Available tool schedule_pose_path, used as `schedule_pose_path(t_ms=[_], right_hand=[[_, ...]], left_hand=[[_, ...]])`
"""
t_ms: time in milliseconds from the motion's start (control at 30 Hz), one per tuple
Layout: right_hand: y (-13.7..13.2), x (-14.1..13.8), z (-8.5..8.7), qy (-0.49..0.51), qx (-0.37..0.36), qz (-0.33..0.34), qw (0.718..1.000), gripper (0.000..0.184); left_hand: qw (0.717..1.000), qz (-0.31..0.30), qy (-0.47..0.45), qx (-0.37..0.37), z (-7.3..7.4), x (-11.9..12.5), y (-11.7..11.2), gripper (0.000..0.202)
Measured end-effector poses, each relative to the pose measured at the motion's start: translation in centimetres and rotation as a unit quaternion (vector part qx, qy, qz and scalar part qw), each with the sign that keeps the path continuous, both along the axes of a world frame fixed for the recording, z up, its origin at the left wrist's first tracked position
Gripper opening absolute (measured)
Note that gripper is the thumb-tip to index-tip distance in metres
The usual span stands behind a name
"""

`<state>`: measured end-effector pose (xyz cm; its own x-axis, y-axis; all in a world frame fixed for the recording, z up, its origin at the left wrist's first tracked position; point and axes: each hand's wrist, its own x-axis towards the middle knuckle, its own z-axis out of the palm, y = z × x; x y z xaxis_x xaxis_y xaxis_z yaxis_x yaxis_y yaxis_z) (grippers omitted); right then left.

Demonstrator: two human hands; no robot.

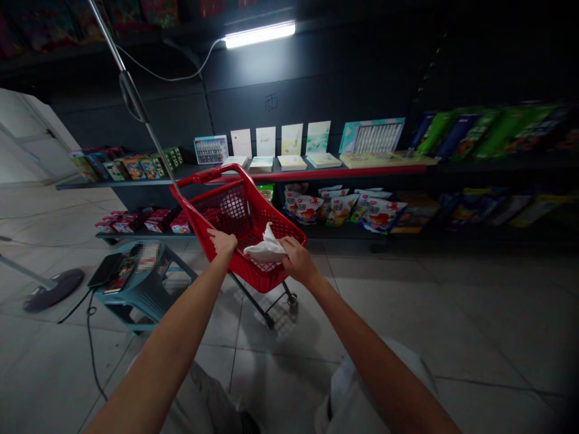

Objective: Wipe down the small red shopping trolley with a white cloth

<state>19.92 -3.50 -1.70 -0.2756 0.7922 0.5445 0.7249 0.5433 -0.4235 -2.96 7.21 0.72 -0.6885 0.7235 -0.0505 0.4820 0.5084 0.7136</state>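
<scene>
A small red plastic shopping cart (pixel 271 208) stands tilted across my view in front of the shelves, its handle at the far left. My left hand (pixel 222 242) is closed over the near side rim of its basket. In my right hand (pixel 296 258), at the basket's near end, is a crumpled white cloth (pixel 266 246) with one corner sticking up. The cloth lies against the basket rim. My fingers partly cover its right edge.
Left of the cart is a blue-green plastic stool (pixel 156 289) carrying a dark device and booklets. A metal pole (pixel 131 90) rises behind it, and a cable trails on the floor. Shelves hold books (pixel 292 140), snack bags (pixel 341 208) and small boxes (pixel 145 167) under a lit tube lamp (pixel 260 35).
</scene>
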Motion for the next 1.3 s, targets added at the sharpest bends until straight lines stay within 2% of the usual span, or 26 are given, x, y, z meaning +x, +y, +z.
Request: schedule_pose_path(t_ms=[67,133,200,333,467,633,733,833,900,967,1033,1067,1133,1200,1267,1300], right_hand=[[-0.1,-0.6,0.5,-0.017,-0.052,0.023,0.998,0.041],[-0.4,-1.4,0.8,-0.077,-0.11,0.084,0.987,0.031],[-0.9,-2.3,0.9,-0.145,-0.144,0.112,0.973,0.025],[-1.5,-4.1,1.3,-0.219,-0.163,0.067,0.96,0.032],[-1.1,-4.6,1.7,-0.242,-0.182,0.065,0.951,0.037],[0.3,-2.8,1.8,-0.234,-0.215,0.075,0.945,0.037],[0.9,-1.0,2.0,-0.229,-0.233,0.081,0.942,0.031],[1.0,0.8,2.0,-0.204,-0.21,0.1,0.951,0.027],[1.1,2.2,1.7,-0.18,-0.176,0.089,0.964,0.029],[1.3,4.1,1.2,-0.12,-0.139,0.039,0.982,0.031],[1.7,6.4,0.5,-0.007,-0.1,-0.049,0.994,0.04],[2.0,7.6,0.1,0.061,-0.08,-0.104,0.99,0.047],[2.6,9.7,-0.9,0.188,-0.046,-0.223,0.955,0.062],[3.2,11.3,-2.0,0.29,-0.042,-0.322,0.9,0.075],[3.6,11.7,-3.1,0.356,-0.074,-0.373,0.854,0.081],[3.7,11.5,-3.7,0.37,-0.098,-0.379,0.843,0.083]], left_hand=[[1.0,0.001,0.005,-0.005,0.0,-0.1,-0.2,0.097],[1.0,0.001,0.007,-0.005,0.0,-0.2,-0.3,0.094],[1.0,0.007,0.005,-0.001,-0.2,-0.3,-0.3,0.092],[1.0,0.017,0.006,0.005,-0.5,-0.5,-0.2,0.092],[1.0,0.003,0.012,0.002,-0.7,-1.1,-0.2,0.091],[1.0,-0.006,0.009,0.001,-0.8,-1.0,-0.2,0.093],[1.0,0.0,0.002,0.002,-0.9,-0.4,-0.2,0.093],[1.0,0.006,-0.003,0.007,-0.8,0.2,-0.3,0.093],[1.0,0.007,-0.003,0.011,-0.7,0.5,-0.5,0.093],[1.0,0.006,-0.007,0.012,-0.4,0.7,-0.7,0.092],[1.0,0.004,-0.012,0.013,-0.1,0.8,-1.0,0.092],[1.0,0.004,-0.015,0.013,0.0,0.8,-1.1,0.091],[1.0,0.005,-0.02,0.011,0.3,0.9,-1.3,0.091],[1.0,0.007,-0.023,0.011,0.5,1.0,-1.4,0.09],[1.0,0.012,-0.022,0.014,0.6,1.2,-1.6,0.087],[1.0,0.014,-0.021,0.016,0.7,1.3,-1.6,0.086]])
